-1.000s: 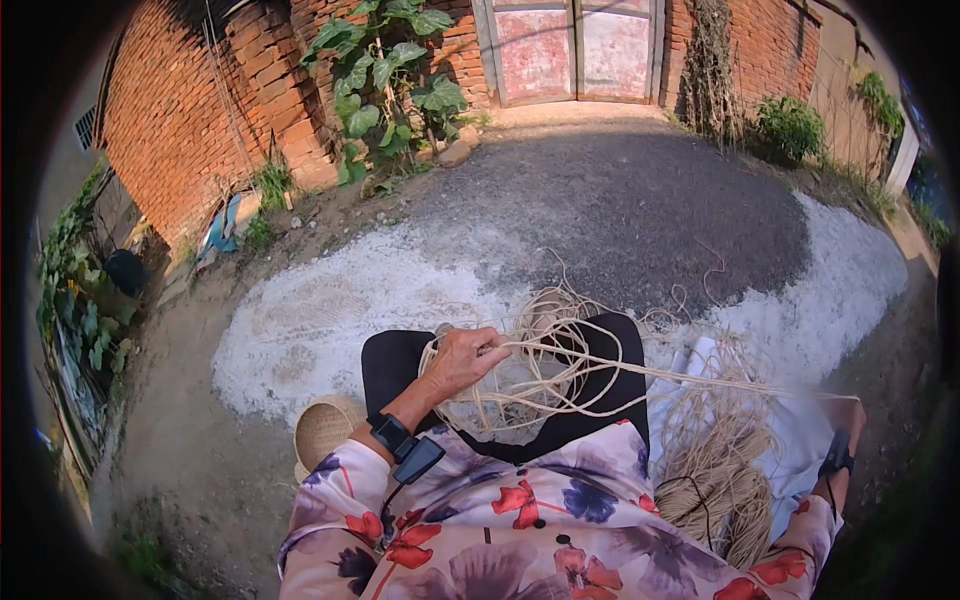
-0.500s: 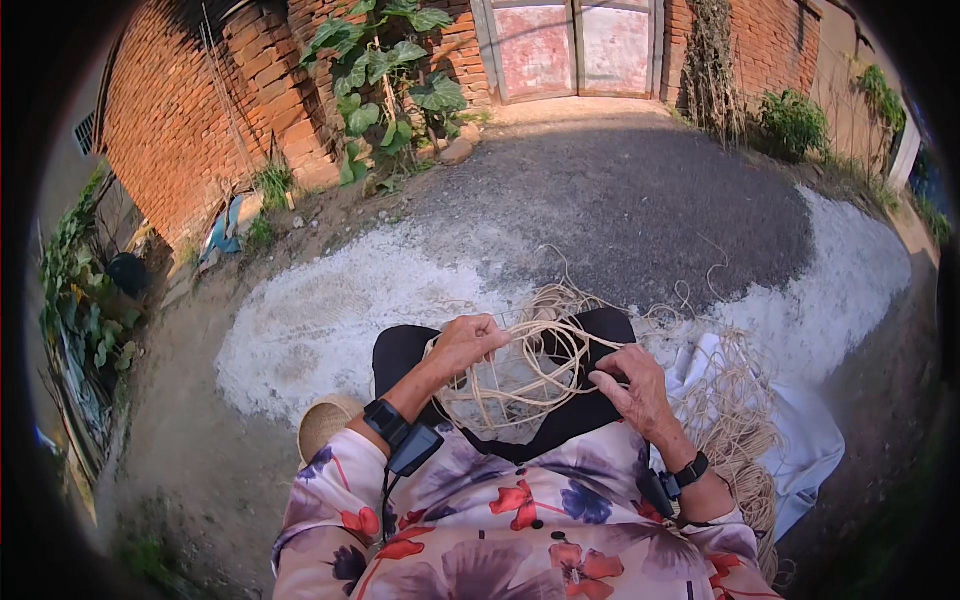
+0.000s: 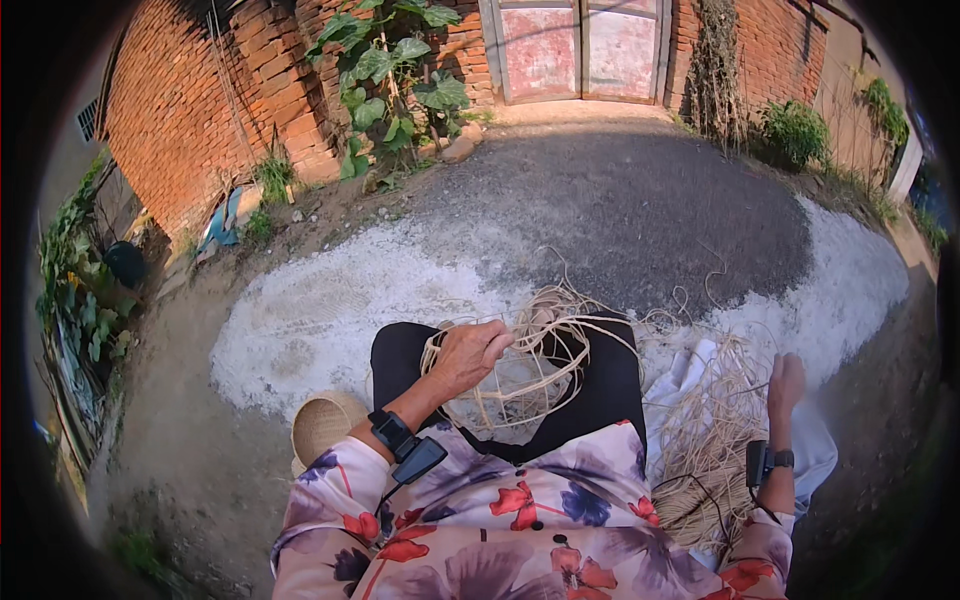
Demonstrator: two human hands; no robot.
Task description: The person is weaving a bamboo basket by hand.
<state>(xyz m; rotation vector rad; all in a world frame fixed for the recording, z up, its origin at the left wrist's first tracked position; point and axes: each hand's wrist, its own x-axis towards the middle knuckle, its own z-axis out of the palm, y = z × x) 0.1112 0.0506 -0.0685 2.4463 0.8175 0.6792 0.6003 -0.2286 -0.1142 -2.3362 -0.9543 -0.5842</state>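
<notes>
An open, round weave of beige cord (image 3: 533, 392) rests between my black-trousered knees, with loops crossing over its far side. My left hand (image 3: 472, 357) is closed on cord at the upper left of this weave. Out to the right, my right hand (image 3: 786, 384) is raised, blurred by motion. Its fingers look closed, but what they hold is too smeared to make out. Beneath and left of it lies a large tangled heap of loose cord (image 3: 708, 430), partly over a white sheet (image 3: 812, 445). Thin loose strands trail beyond my knees.
A small woven basket (image 3: 327, 424) stands on the ground by my left elbow. White powdery ground (image 3: 290, 330) and dark gravel (image 3: 640, 200) spread ahead. Farther off are a brick wall (image 3: 180, 130), a leafy vine (image 3: 385, 85) and a faded double door (image 3: 583, 50).
My right hand has left the cord weave and swung out to the right, past the cord heap. My left hand stays at the weave, moved slightly.
</notes>
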